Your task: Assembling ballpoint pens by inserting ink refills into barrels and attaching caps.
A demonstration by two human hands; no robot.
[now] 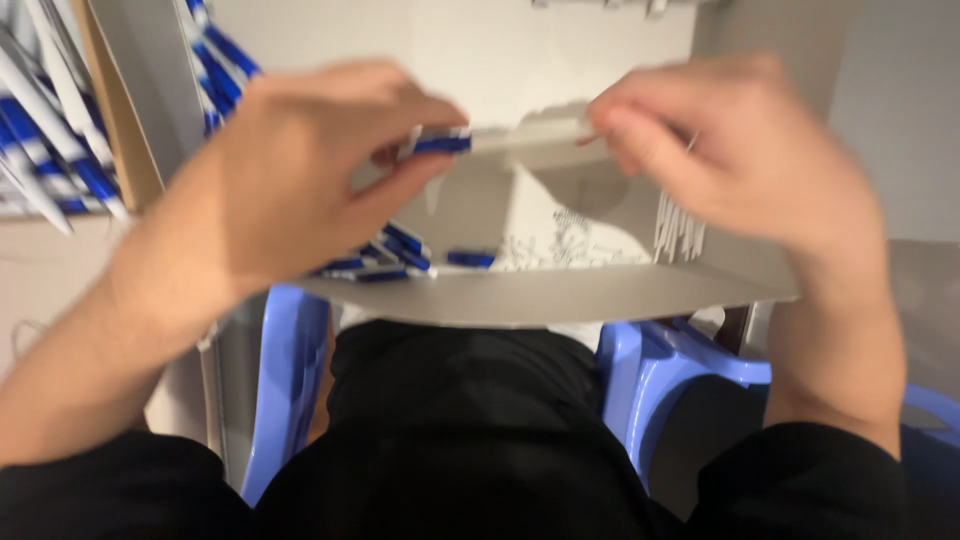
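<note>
Pale cardboard tray (560,295) on lap, blurred blue-and-white pen (480,140) pinched between left hand (300,180) and right hand (720,150)

The pen (440,143) pinched between both hands looks like smooth plastic, glossy blue and white. The tray (540,295) beneath is matt grey cardboard. The 2 chairs (285,370) are glossy lilac plastic; the trousers (460,420) are soft matt black cloth.
</note>
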